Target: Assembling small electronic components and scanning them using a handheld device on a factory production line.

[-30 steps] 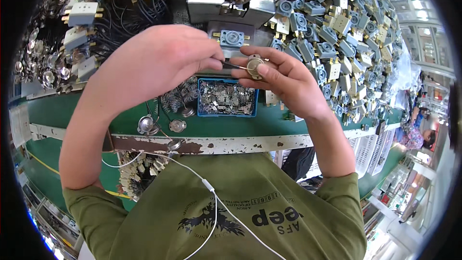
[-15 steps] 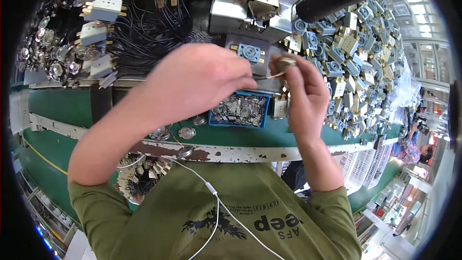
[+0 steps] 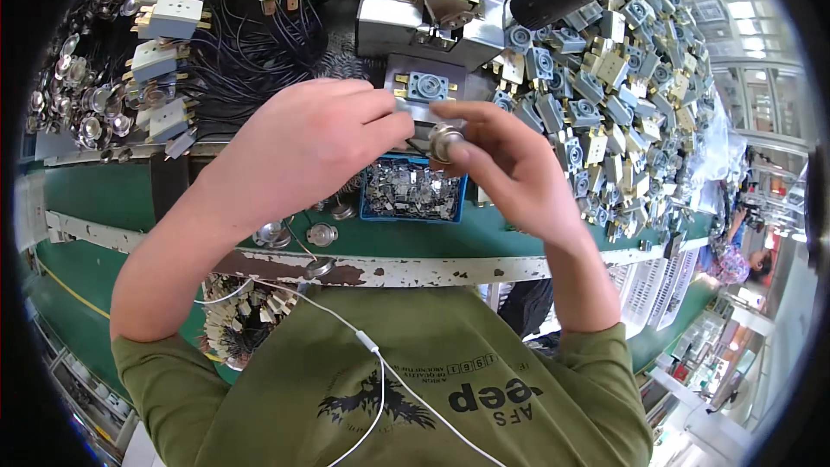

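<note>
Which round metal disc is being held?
The disc pinched in the right hand. The other discs lie by the front edge of the bench or heaped far left.

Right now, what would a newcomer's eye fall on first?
Probably the big heap of grey-and-cream blocks, spread across the right side. Then the round metal piece at centre, held by the right hand, with the left hand close by. Below them in view sits a blue tray of small metal parts.
</note>
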Tool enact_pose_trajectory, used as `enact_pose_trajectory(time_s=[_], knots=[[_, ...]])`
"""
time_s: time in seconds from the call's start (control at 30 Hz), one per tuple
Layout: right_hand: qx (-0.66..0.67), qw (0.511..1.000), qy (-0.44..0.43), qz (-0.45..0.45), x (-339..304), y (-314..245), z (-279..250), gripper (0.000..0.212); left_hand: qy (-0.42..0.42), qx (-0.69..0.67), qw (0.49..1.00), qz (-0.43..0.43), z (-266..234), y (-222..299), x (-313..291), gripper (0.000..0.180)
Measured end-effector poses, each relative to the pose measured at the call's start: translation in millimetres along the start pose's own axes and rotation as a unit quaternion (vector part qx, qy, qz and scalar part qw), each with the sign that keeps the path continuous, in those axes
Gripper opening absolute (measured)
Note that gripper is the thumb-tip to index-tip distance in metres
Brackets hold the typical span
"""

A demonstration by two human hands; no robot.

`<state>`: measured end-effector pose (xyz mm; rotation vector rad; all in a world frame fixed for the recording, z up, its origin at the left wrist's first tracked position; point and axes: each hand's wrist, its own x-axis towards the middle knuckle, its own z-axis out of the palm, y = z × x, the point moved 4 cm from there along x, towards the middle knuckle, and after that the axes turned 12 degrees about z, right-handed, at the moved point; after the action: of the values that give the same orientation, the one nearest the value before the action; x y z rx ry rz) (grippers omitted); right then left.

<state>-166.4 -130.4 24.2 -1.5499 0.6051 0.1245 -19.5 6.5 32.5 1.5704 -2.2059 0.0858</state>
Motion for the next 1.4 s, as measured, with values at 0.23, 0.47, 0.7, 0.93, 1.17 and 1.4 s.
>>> enact_pose_trajectory(time_s=[0.23, 0.47, 0.7, 0.93, 1.17, 1.4], knots=[[-0.152, 0.987, 0.044, -0.024, -5.1, 4.1, -0.2, 0.038, -0.025, -0.014, 1.0, 0.007, 3.1, 4.2, 3.2, 0.019], [-0.205, 0.979, -0.003, -0.011, -1.4, -2.6, -10.7, 0.035, -0.044, -0.004, 0.999, 0.008, 2.5, 7.1, 7.8, 0.021], [-0.173, 0.936, 0.227, -0.207, -8.4, -21.2, -45.9, 0.04, -0.02, -0.11, 0.993, -0.049, -5.3, -12.7, 16.3, 0.031], [-0.056, 0.778, 0.327, -0.534, -33.9, -96.2, -81.6, 0.048, -0.077, -0.136, 0.972, -0.176, 27.3, -44.4, 27.1, 0.033], [-0.041, 0.859, 0.365, -0.357, 22.8, -137.3, -60.7, 0.078, -0.065, -0.182, 0.97, -0.148, 35.4, -48.5, 21.9, 0.039], [-0.042, 0.859, 0.34, -0.38, 31.7, -122.5, -73.5, 0.057, -0.093, -0.11, 0.976, -0.164, 32.4, -38.6, 27.8, 0.037]])
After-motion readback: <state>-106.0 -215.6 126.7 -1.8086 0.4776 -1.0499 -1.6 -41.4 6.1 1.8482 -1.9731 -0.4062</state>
